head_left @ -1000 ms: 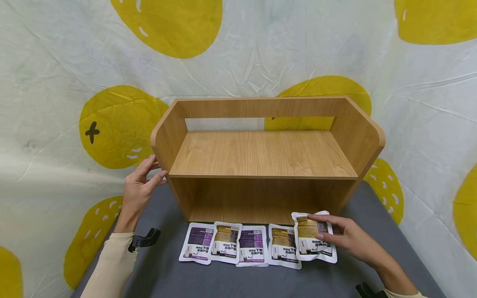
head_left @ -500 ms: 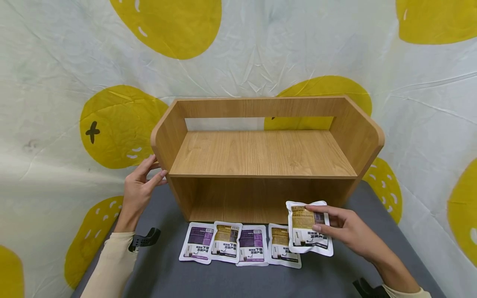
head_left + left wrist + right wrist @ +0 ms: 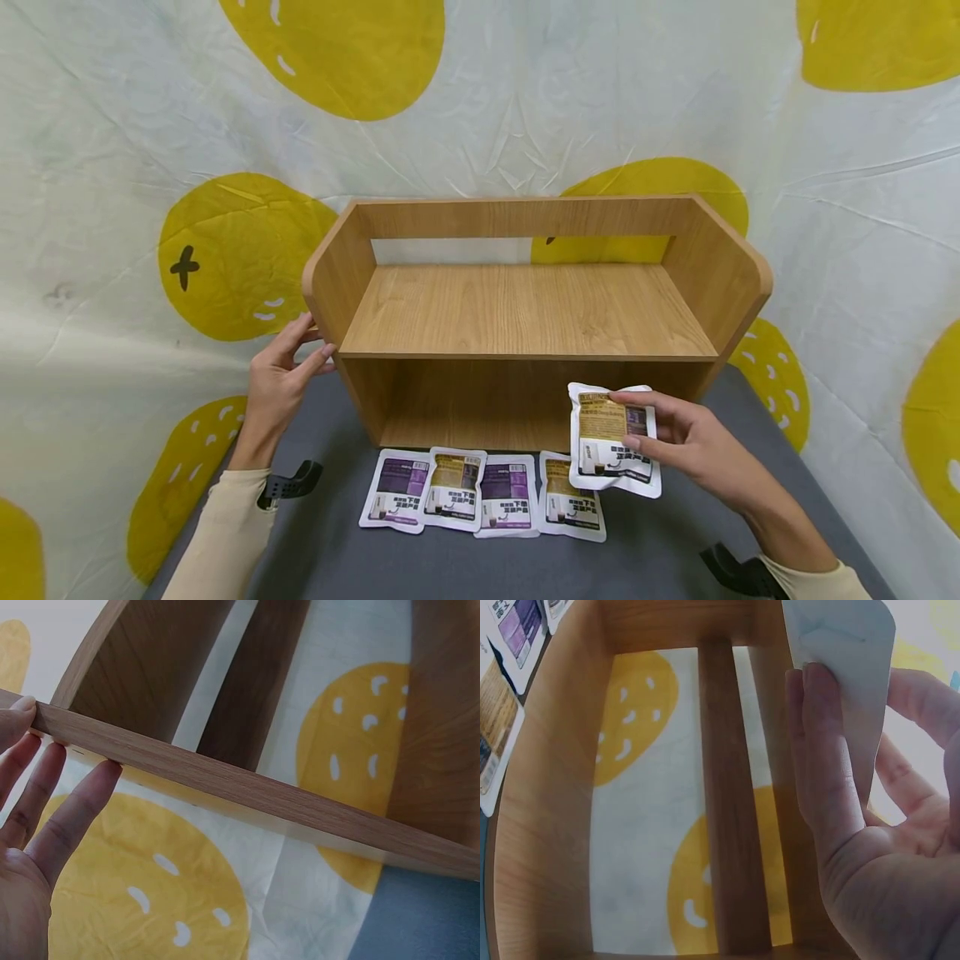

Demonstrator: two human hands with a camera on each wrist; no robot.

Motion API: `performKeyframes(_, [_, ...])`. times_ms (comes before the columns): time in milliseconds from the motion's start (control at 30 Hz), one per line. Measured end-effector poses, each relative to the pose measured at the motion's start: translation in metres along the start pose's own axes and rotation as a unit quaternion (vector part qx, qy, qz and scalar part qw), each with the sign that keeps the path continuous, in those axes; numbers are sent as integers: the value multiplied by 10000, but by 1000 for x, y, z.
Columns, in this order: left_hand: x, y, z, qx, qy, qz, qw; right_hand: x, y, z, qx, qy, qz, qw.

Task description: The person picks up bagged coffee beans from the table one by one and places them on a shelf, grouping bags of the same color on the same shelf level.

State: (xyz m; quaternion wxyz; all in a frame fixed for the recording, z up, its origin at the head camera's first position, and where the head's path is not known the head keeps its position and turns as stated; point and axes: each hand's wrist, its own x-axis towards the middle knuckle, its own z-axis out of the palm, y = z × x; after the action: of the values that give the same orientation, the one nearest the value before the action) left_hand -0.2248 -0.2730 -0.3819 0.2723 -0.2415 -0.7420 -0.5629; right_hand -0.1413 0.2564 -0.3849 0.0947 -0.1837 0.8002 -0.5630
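Observation:
A wooden two-tier shelf stands on the grey table. At its left side panel, my left hand holds the edge, with the thumb at the front and the fingers against the outer face. My right hand pinches a white pouch with a brown-and-gold label, raised in front of the lower compartment's right part. In the right wrist view the pouch's plain white side shows between thumb and fingers. Below lie a purple pouch, a gold pouch, another purple pouch and another gold pouch, partly covered by the raised one.
The pouches lie in a row along the shelf's front on the grey tabletop. The shelf's tall side panels and middle board bound the compartments. A white cloth with yellow shapes hangs behind.
My right hand has lifted the gold pouch up off the row and moved it slightly left, toward the lower compartment. The left hand and the shelf have stayed in place.

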Motion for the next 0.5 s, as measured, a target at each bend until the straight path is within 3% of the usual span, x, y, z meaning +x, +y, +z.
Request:
performKeyframes(333, [0,0,-1,183,53,-9,9998,10,-8,3,-204,74,-410,9989])
performKeyframes(500, [-1,0,-3,269,51,-77,9996,14,-11,4,-259,130,-372,9989])
